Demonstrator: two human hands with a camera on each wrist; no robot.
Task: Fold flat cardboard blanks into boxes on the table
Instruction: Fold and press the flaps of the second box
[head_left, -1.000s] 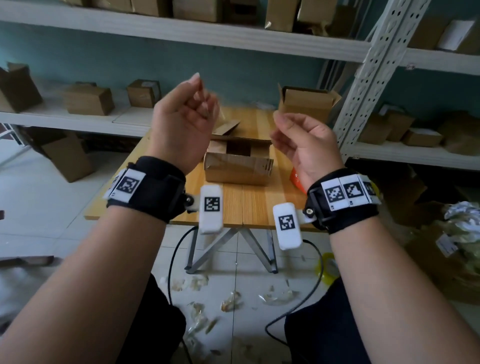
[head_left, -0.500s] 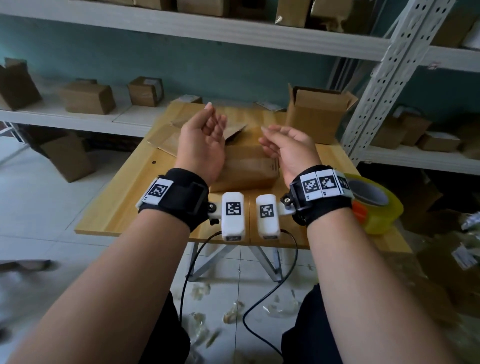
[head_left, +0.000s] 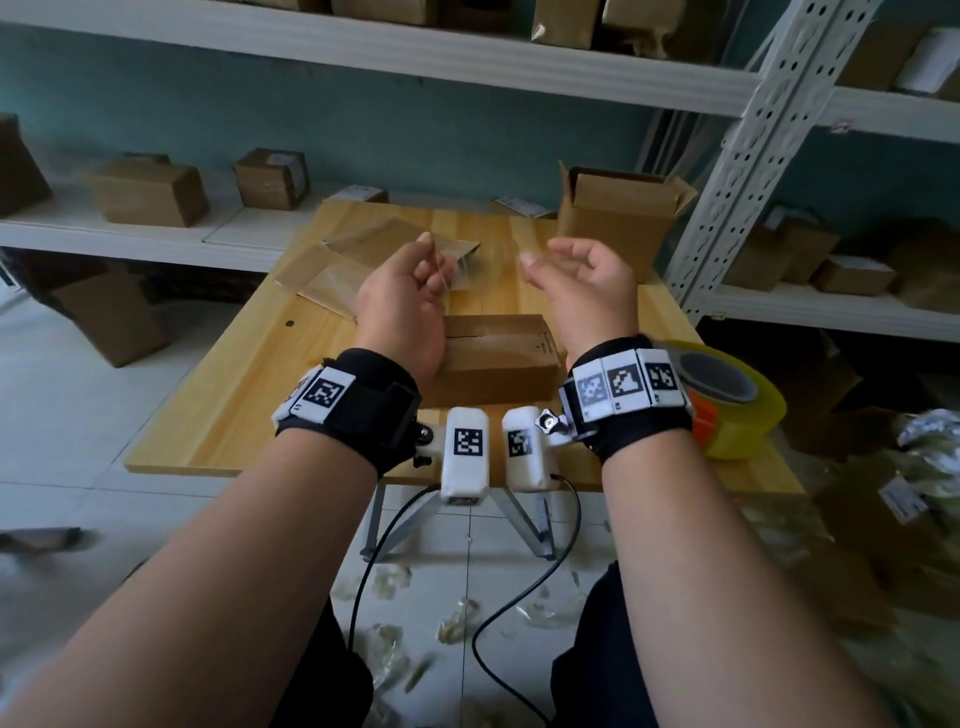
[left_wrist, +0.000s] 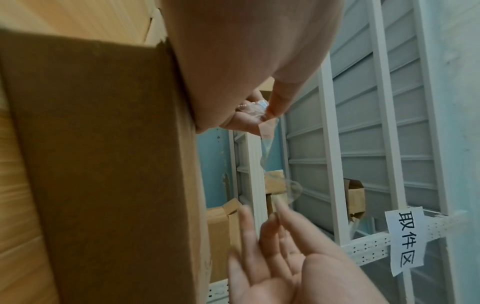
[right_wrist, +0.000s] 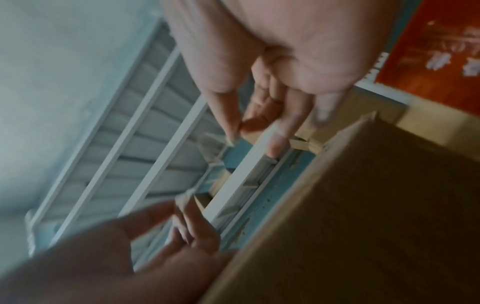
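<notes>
One grip clear: left hand (head_left: 405, 301) pinches see-through tape (left_wrist: 268, 126), barely visible; right hand (head_left: 592, 291) motion-blurred, cannot tell grip.

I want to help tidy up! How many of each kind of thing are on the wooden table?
Boxes: 2, a shut box and an open box
Tape roll: 1
Pile of flat cardboard: 1, sheets overlap too much to count
Total: 4
</notes>
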